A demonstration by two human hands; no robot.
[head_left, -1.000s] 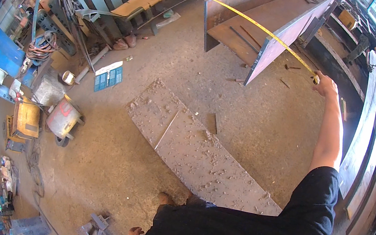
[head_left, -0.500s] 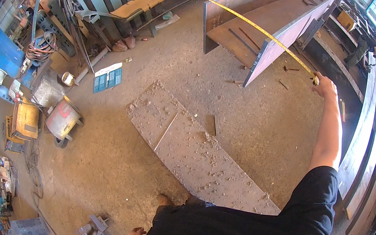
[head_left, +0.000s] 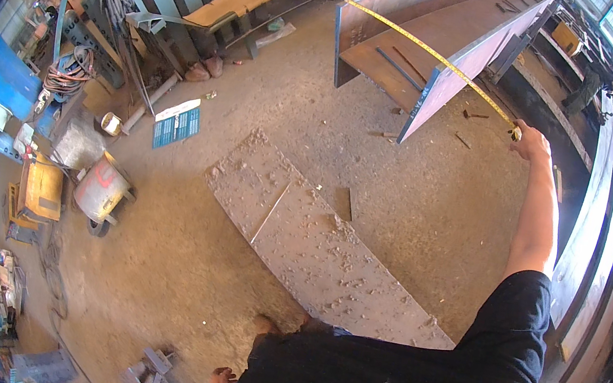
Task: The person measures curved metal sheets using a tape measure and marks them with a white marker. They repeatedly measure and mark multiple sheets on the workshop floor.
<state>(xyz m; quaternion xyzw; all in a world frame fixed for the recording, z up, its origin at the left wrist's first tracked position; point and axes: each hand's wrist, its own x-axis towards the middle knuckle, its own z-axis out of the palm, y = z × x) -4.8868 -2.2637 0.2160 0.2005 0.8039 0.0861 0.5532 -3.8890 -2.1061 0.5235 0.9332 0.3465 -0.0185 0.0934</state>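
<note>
- Tape measure (head_left: 427, 49): blade spans the beam's near end, left flange top to past the right flange; case sits off the beam's right side.
- Left hand (head_left: 222, 378): low, well apart from the beam, fingers partly hidden; can't tell if clenched or loose.
- Debris-strewn plate (head_left: 330, 247): on the floor, this side of the beam.
- Right hand (head_left: 532, 142): grasping the tape case, right of the beam.
- Steel beam (head_left: 460, 31): can't see if the hook's seated on its left flange; worth checking. Blade looks bowed, sag or lens unclear. I'd pull steady, hold it square across both flanges, read straight above the edge.
</note>
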